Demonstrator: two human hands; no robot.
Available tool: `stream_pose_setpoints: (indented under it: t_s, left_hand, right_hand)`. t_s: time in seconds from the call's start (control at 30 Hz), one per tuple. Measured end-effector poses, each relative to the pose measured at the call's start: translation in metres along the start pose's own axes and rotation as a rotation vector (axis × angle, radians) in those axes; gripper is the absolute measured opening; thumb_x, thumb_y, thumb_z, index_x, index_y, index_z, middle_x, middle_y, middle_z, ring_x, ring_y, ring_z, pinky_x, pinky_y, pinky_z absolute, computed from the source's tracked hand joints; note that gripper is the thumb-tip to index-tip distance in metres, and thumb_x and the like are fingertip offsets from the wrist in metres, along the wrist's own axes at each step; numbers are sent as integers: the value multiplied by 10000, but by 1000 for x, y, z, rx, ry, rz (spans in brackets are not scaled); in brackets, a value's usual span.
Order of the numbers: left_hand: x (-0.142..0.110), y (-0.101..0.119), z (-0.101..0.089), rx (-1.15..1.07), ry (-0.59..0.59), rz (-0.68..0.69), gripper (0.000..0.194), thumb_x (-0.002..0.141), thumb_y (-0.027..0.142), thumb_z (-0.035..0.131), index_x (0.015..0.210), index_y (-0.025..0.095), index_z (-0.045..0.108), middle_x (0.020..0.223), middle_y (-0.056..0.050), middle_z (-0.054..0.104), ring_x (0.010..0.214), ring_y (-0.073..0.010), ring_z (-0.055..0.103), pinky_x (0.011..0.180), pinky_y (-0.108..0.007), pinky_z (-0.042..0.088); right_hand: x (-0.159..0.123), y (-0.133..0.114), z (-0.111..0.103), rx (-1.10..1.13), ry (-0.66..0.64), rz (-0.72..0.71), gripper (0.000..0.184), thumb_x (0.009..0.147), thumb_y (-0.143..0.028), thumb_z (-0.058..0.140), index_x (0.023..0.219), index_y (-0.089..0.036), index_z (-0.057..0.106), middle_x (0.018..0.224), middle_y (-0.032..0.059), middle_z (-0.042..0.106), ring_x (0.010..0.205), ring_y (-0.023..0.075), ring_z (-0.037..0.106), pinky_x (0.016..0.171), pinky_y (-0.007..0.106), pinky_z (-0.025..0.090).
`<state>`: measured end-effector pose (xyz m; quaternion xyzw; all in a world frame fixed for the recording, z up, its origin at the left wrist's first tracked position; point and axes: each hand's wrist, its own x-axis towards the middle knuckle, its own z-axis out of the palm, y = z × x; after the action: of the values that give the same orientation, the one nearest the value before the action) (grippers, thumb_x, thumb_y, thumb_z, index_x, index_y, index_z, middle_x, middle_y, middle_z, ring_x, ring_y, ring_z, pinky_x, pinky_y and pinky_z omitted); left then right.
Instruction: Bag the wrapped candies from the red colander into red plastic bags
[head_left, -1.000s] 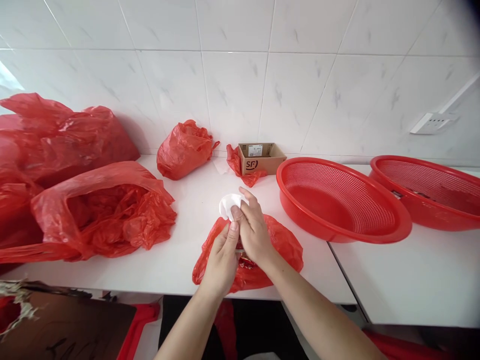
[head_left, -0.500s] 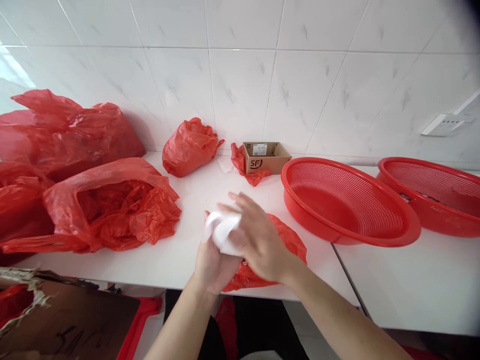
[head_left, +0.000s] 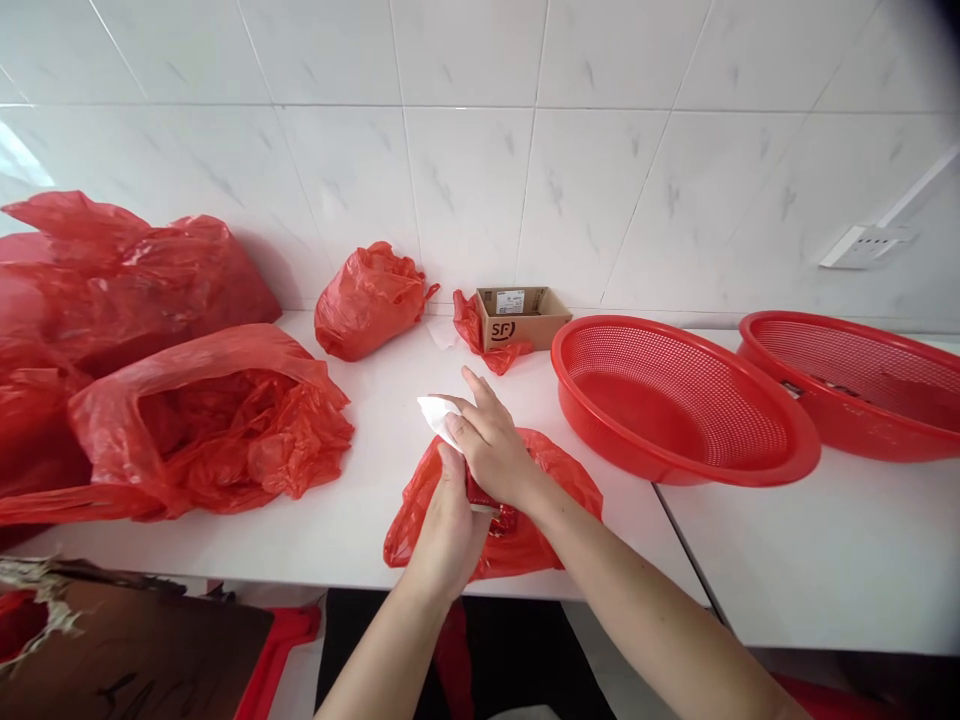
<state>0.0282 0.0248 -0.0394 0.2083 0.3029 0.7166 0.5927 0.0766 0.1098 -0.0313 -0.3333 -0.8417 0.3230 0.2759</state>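
My left hand is closed, with its thumb up, around a small dark red object with a pale lower edge; most of it is hidden between my hands. Over its top lies my right hand, pinching a folded white tissue that sticks out to the left past my fingers. Below both hands, a red plastic bag lies spread at the table's front edge, with something shiny and red on it.
To the right stand a red mesh basket and another red basket. A small cardboard box and a tied red bag sit by the tiled wall. Large red bags fill the left; a torn carton stands below.
The white tissue, bunched in my left palm before, is now under my right hand's fingers. My left hand has turned thumb-up, and the dark red object now shows between my hands.
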Motion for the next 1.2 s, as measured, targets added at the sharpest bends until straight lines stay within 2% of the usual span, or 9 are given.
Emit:
stream_pose_setpoints:
  t_s: [0.1,0.23,0.47,0.6,0.67,0.77,0.87,1.07,1.2]
  left_hand:
    - [-2,1,-7,110,-68,-4,451,909,349,618,1344,239,577,1322,-93,634,1327,-285,490,1093,-402,384]
    - [-3,7,-15,187,-174,-22,315,885,204,647,1198,189,666,1188,-101,691,1221,-281,576,1060,-411,412]
    - [-7,15,-30,-100,-64,-118,376,887,262,629,1251,169,643,1293,-119,656,1265,-296,558,1105,-437,385]
    - [-2,19,-31,-252,32,-156,408,945,390,522,1239,137,646,1290,-129,659,1311,-292,518,1133,-442,356]
    - [1,21,-28,-298,46,-119,454,955,471,472,1227,157,656,1261,-108,678,1328,-277,501,1138,-424,351]
    - [4,21,-22,-338,8,-81,579,923,615,419,1266,202,637,1321,-88,644,1371,-273,450,1153,-421,330]
    - [3,18,-16,-314,-9,-79,637,905,651,415,1352,224,569,1390,-95,592,1388,-279,427,1159,-445,317]
    - [1,14,-7,-233,38,-56,598,923,583,454,1380,205,539,1384,-127,593,1353,-295,472,1127,-458,361]
    - [4,23,-13,-256,81,-54,664,885,664,442,1348,206,571,1391,-110,590,1381,-291,435,1144,-440,343]
  right_hand:
    - [7,5,1,-103,41,-33,401,989,-310,378,1324,-275,597,1621,63,202,1495,334,138,1152,637,211]
    - [22,14,0,-225,89,-56,393,989,-311,389,1293,-223,623,1606,98,238,1479,357,180,1136,622,251]
    - [53,40,-27,-153,185,-62,376,981,-327,401,1210,-180,661,1523,107,403,1430,303,324,1151,541,291]
    - [22,21,-38,84,171,-131,445,1021,-397,312,1359,-220,542,1407,77,547,1299,220,515,1061,422,454]
    - [-4,7,-30,-1,80,-275,452,1023,-433,320,1394,-256,508,1434,63,527,1346,223,469,1100,444,418]
    - [-32,-3,-8,-271,-15,-415,499,1001,-504,365,1429,-272,476,1547,78,382,1473,294,245,1177,587,227]
    - [-30,3,6,-356,-6,-367,521,1014,-503,312,1477,-283,404,1596,85,281,1496,308,156,1165,638,194]
    - [-6,14,-1,-318,12,-215,511,1030,-484,233,1462,-300,433,1609,77,247,1493,332,150,1149,647,230]
    - [-28,3,8,-327,0,-342,560,1029,-461,271,1523,-204,323,1623,131,170,1504,315,66,1186,617,157]
